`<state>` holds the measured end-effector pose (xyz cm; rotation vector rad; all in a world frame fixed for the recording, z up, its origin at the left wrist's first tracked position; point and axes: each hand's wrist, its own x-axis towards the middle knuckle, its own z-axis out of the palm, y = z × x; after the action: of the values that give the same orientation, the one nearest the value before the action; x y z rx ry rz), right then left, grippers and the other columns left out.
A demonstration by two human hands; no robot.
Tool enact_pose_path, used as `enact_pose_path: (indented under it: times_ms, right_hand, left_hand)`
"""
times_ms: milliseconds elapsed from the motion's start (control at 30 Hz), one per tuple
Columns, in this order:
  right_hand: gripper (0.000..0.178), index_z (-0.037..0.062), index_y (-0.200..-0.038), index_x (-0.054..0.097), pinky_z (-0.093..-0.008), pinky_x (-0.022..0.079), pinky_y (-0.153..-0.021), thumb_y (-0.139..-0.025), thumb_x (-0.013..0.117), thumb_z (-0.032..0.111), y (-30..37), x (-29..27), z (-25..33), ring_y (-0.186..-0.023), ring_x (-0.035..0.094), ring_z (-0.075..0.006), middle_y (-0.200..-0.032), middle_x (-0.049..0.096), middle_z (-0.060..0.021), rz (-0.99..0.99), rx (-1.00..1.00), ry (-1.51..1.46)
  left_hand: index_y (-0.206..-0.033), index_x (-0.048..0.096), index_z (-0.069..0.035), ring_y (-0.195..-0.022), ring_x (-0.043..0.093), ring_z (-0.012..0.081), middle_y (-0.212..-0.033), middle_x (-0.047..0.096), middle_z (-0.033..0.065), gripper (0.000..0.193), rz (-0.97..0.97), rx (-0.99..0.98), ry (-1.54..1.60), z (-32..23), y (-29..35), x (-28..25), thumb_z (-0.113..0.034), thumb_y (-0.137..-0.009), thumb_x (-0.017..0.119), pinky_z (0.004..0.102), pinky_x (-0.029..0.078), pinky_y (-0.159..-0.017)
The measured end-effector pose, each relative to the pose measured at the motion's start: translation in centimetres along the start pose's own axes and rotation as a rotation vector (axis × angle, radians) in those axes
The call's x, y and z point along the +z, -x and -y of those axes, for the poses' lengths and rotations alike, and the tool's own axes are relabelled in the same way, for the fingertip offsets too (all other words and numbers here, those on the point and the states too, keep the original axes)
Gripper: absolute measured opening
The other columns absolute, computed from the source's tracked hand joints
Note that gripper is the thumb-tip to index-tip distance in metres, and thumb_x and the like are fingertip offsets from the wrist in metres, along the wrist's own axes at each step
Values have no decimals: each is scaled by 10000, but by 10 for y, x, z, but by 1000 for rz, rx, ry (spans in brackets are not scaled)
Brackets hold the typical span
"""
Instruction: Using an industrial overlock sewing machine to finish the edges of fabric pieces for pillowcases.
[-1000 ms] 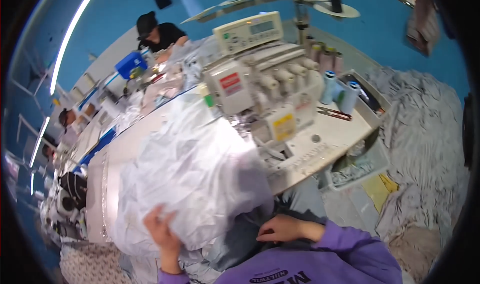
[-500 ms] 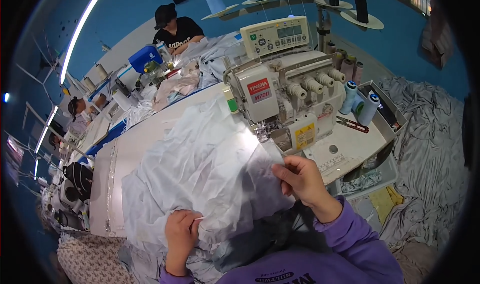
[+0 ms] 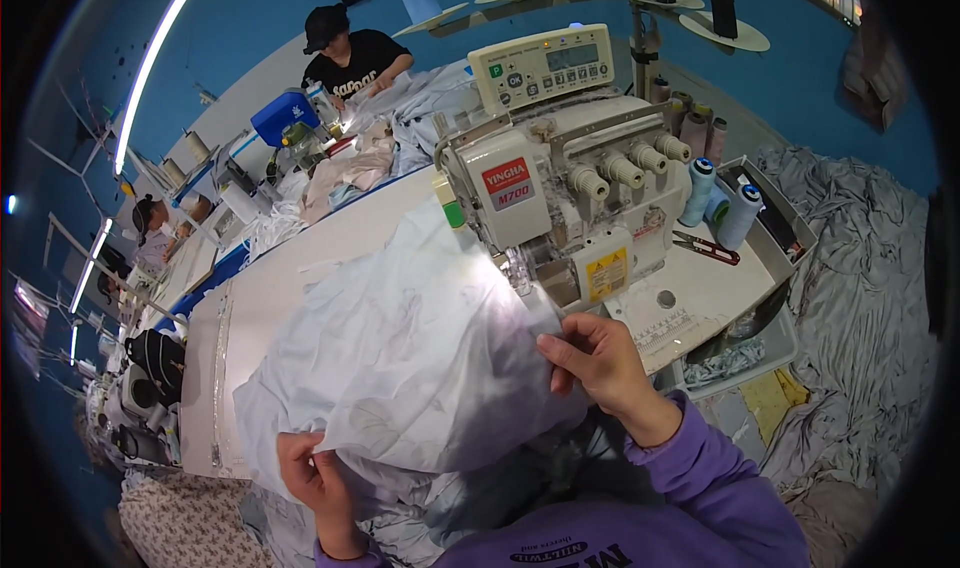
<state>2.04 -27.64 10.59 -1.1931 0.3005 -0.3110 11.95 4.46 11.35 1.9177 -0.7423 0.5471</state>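
Observation:
A large piece of thin white fabric (image 3: 400,338) spreads over the table in front of the overlock sewing machine (image 3: 570,188). Its right edge runs up under the lit presser foot (image 3: 518,271). Close below the foot, my right hand (image 3: 595,363) pinches that edge between thumb and fingers. My left hand (image 3: 312,473) has hold of the fabric's near edge at the lower left, with fingers closed on it. Between the two hands the near edge hangs toward my lap, over darker cloth (image 3: 500,488) there.
Red-handled thread snips (image 3: 706,248) and blue thread cones (image 3: 738,218) lie right of the machine, by a grey tray (image 3: 785,208). Grey fabric (image 3: 850,298) is heaped at the right. Across the table, a co-worker (image 3: 350,63) handles cloth. Patterned cloth (image 3: 180,523) sits lower left.
My left hand has moved left and slightly down, drawing the near edge of the fabric out smoother. My right hand has shifted slightly left, still pinching the edge.

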Motion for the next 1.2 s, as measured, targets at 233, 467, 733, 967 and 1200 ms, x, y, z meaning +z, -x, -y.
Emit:
enact_pose_path:
  times_ms: [233, 467, 733, 967, 1200]
  right_hand:
    - [224, 25, -737, 549, -205, 455, -462, -859, 648, 183, -1, -4, 2, -502, 560, -69, -605, 563, -11, 19, -2, 37]
    - [207, 9, -783, 567, -205, 445, -463, -854, 655, 182, -1, -5, 3, -499, 557, -80, -605, 568, -20, 34, 12, 56]
    - [182, 11, -817, 586, -208, 438, -481, -853, 656, 175, -2, -7, 5, -501, 555, -86, -623, 587, -29, 34, 38, 72]
    - [157, 4, -813, 591, -214, 447, -480, -845, 660, 141, -1, -6, 3, -502, 562, -93, -626, 591, -33, 30, 52, 8]
    - [147, 3, -799, 584, -214, 447, -475, -843, 658, 122, -2, -7, 3, -500, 568, -103, -625, 591, -40, 35, 59, -27]
  left_hand:
    - [-997, 475, -42, -577, 357, 25, -829, 435, -10, 168, -90, -191, 217, -16, -38, -4, -163, -911, 555, 141, 305, -478]
    - [-1001, 495, -42, -442, 334, -5, -746, 458, -25, 73, -138, -183, 373, -18, -83, 18, -82, -940, 492, 144, 244, -389]
    - [-982, 530, -45, -417, 328, -4, -650, 448, -42, 69, -150, -145, 405, -17, -139, 40, -91, -933, 513, 157, 238, -371]
    - [-997, 544, -43, -420, 343, -4, -648, 467, -47, 89, -129, -115, 444, 2, -181, 46, -95, -927, 524, 158, 238, -376]
    - [-1012, 553, -38, -433, 356, -6, -662, 486, -45, 111, -128, -46, 416, 0, -219, 48, -104, -927, 528, 152, 251, -395]
